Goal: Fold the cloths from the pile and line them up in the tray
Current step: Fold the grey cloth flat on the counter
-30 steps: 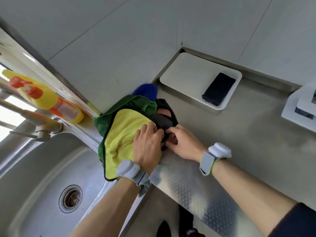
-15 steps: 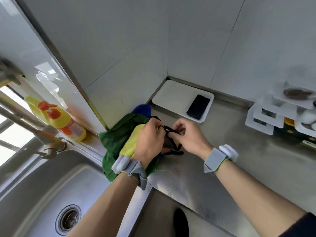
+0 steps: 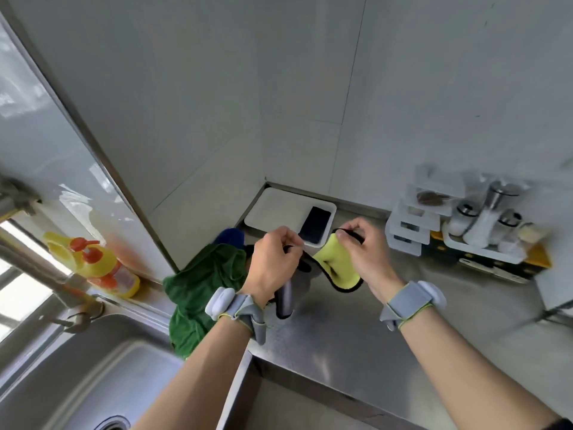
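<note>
A yellow cloth (image 3: 336, 263) with a grey back and black edging hangs above the steel counter, stretched between both hands. My left hand (image 3: 274, 262) pinches one top corner; my right hand (image 3: 362, 249) pinches the other. The pile lies to the left beside the sink: a green cloth (image 3: 201, 290) on top and a blue cloth (image 3: 229, 235) behind it. The white tray (image 3: 273, 209) sits in the back corner with one folded dark cloth (image 3: 314, 224) at its right end.
A steel sink (image 3: 93, 377) with a tap is at lower left, and a yellow spray bottle (image 3: 93, 265) stands on its ledge. A white rack (image 3: 412, 225) with jars and shakers occupies the counter at right. Tiled walls close in behind the tray.
Both hands lifted the yellow cloth off the pile and drew apart, spreading it in the air over the counter. The green cloth now lies uncovered. The camera tilted upward.
</note>
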`<state>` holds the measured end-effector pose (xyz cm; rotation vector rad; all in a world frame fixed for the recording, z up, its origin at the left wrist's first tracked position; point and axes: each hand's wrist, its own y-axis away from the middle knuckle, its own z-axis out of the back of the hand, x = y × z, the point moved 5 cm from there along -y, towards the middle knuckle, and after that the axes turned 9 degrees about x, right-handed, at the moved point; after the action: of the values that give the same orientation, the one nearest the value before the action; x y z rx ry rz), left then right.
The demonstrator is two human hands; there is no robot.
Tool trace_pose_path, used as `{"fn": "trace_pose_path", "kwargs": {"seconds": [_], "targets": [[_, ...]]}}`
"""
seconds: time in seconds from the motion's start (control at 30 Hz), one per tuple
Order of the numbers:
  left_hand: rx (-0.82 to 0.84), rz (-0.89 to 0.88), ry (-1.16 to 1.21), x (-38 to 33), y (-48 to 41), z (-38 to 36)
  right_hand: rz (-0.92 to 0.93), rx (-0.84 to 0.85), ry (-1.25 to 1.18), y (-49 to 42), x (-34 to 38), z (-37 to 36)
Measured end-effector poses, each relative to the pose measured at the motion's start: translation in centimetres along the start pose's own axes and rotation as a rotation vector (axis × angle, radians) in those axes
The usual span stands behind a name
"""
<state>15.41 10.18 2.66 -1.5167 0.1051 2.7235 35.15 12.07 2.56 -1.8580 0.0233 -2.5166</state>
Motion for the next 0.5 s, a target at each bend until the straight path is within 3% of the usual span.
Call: {"fn": "trace_pose_path", "kwargs": {"seconds": [0.37, 0.43, 0.5], "targets": [[0.03, -0.031, -0.206, -2.5, -1.1, -1.6, -0.124, -0.156, 0.097, 1.1, -1.8, 12.3], [0.027, -0.036, -0.264, -2.4, -1.3, -1.9, -0.207, -0.157, -0.027, 1.5, -3.2, 14.1], [0.02, -0.038, -0.324, -2.2, -1.5, -1.9, -0.284, -0.159, -0.299, 1.7, -4.2, 15.1]]}}
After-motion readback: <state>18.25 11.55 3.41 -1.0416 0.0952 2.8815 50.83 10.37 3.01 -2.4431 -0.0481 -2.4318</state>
